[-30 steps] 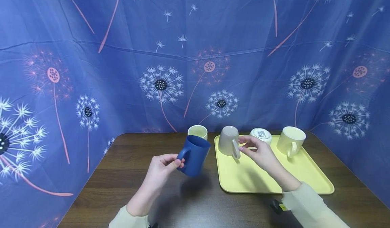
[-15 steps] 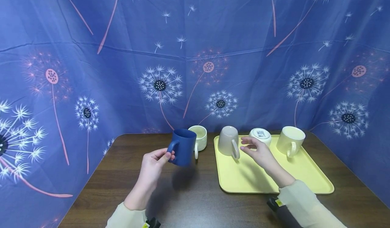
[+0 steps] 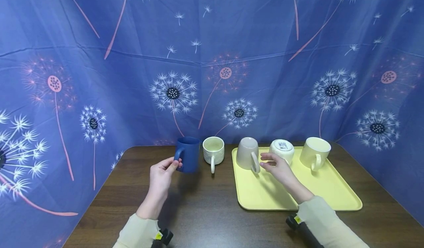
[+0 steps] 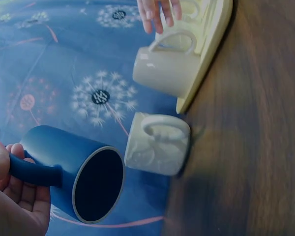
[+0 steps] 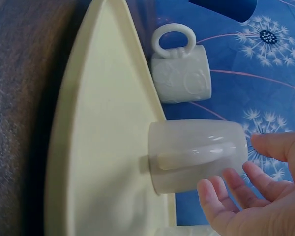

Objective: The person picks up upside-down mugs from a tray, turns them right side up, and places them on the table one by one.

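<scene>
My left hand (image 3: 175, 163) pinches the handle of a dark blue mug (image 3: 188, 154), which stands upright at the back of the wooden table (image 3: 205, 211). I cannot tell whether its base touches the wood. In the left wrist view the blue mug (image 4: 83, 172) shows its empty inside, with my left hand (image 4: 10, 196) round the handle. A white embossed mug (image 3: 213, 150) stands just to its right. My right hand (image 3: 265, 161) hovers with relaxed fingers beside the handle of an upside-down beige mug (image 3: 247, 153) on the yellow tray (image 3: 265, 196), touching nothing. The right wrist view shows my right hand (image 5: 236, 189) near that beige mug (image 5: 196, 155).
Also on the tray are an upside-down white cup (image 3: 282, 148) and an upright cream mug (image 3: 314, 152). A blue dandelion-print cloth (image 3: 212, 75) walls the table at the back and both sides. Bare wood lies in front of the mugs.
My left hand carried the blue mug leftward and back, righting it from a tilt to upright beside the white mug. My right hand dropped slightly and stayed near the beige mug.
</scene>
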Action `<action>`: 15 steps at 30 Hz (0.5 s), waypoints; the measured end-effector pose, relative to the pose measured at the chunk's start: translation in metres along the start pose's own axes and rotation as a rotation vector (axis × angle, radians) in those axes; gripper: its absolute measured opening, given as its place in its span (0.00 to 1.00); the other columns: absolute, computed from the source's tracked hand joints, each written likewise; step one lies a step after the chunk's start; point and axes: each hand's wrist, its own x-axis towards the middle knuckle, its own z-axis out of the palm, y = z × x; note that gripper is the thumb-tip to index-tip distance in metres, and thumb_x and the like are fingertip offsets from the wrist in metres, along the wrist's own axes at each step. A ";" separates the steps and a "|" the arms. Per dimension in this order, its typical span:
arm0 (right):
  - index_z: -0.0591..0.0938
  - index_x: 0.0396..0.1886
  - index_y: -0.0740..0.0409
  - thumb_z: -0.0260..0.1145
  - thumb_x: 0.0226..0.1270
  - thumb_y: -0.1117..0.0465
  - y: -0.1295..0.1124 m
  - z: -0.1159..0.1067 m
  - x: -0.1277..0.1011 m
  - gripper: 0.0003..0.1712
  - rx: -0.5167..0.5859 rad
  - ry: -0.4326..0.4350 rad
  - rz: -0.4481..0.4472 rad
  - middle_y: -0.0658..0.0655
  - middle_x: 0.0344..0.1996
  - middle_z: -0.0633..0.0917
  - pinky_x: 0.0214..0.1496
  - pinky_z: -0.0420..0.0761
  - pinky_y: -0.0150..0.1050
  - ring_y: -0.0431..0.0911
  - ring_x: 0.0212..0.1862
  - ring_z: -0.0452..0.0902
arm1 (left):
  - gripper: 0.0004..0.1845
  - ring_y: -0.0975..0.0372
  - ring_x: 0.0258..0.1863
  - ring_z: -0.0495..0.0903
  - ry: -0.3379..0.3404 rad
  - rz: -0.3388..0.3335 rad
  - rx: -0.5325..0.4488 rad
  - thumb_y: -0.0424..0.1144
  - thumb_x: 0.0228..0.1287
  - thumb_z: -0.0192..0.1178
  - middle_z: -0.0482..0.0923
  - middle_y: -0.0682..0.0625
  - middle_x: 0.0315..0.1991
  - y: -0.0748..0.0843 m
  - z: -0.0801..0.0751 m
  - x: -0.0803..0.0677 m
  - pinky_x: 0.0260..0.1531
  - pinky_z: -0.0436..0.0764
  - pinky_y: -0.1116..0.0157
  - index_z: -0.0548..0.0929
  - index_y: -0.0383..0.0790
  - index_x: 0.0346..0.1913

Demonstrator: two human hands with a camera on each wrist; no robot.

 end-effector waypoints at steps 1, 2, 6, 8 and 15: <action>0.70 0.59 0.72 0.61 0.66 0.65 0.001 0.001 0.001 0.25 0.004 0.000 0.003 0.73 0.53 0.76 0.43 0.78 0.33 0.60 0.50 0.76 | 0.12 0.70 0.28 0.82 0.007 0.004 0.007 0.28 0.60 0.61 0.84 0.57 0.25 -0.002 0.000 0.003 0.40 0.75 0.73 0.81 0.19 0.42; 0.70 0.59 0.73 0.61 0.66 0.65 0.003 0.002 0.001 0.25 0.002 0.000 0.004 0.73 0.53 0.76 0.43 0.78 0.33 0.59 0.50 0.77 | 0.11 0.70 0.29 0.82 0.012 0.005 0.012 0.28 0.60 0.61 0.84 0.56 0.25 -0.004 -0.001 0.005 0.40 0.76 0.73 0.81 0.20 0.42; 0.71 0.58 0.74 0.62 0.65 0.66 0.007 0.005 0.003 0.24 -0.007 0.007 -0.004 0.73 0.51 0.77 0.41 0.79 0.33 0.59 0.48 0.79 | 0.10 0.70 0.30 0.82 0.031 0.014 0.034 0.28 0.60 0.61 0.85 0.50 0.27 -0.013 -0.002 0.015 0.40 0.76 0.73 0.83 0.22 0.41; 0.71 0.57 0.75 0.62 0.64 0.67 0.009 0.006 0.003 0.24 -0.012 0.004 -0.015 0.73 0.50 0.78 0.41 0.81 0.37 0.60 0.46 0.79 | 0.10 0.70 0.30 0.82 0.041 0.014 0.045 0.28 0.60 0.61 0.85 0.49 0.28 -0.017 -0.002 0.020 0.40 0.76 0.73 0.83 0.23 0.41; 0.70 0.57 0.77 0.61 0.65 0.68 0.013 0.010 0.005 0.23 0.024 -0.032 -0.013 0.75 0.48 0.78 0.43 0.82 0.46 0.60 0.46 0.79 | 0.11 0.71 0.27 0.81 0.079 0.004 0.058 0.29 0.61 0.61 0.84 0.52 0.24 -0.031 -0.001 0.034 0.38 0.76 0.76 0.83 0.23 0.41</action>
